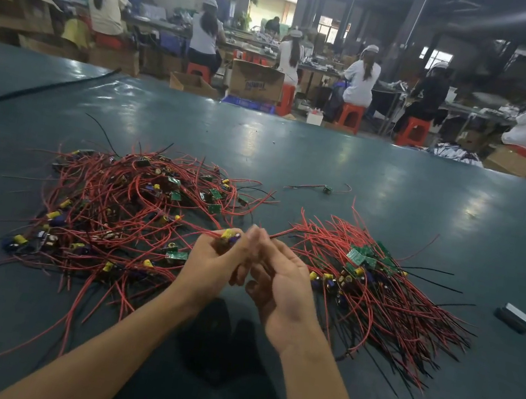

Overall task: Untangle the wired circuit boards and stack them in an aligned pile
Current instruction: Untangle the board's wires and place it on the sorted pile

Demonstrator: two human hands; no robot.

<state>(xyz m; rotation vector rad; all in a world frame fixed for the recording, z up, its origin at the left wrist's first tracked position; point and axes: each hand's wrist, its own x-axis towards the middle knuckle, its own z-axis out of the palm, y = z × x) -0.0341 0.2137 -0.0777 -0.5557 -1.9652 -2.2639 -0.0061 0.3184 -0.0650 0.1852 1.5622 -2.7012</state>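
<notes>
Left hand (215,260): pinches one board (229,236), lifted clear of tangle (117,208) at ten o'clock. Right hand (280,280): against red wire (278,234), grip unclear, perhaps straightening it. Sorted pile (367,269), two o'clock, awaits.

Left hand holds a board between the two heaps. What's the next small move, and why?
Probably draw the board slowly up and rightward with the left hand: red wires run from it back into the tangled heap, so it looks not yet free. The right hand sits beside it, able to guide the wires toward the aligned pile on the right.
</notes>
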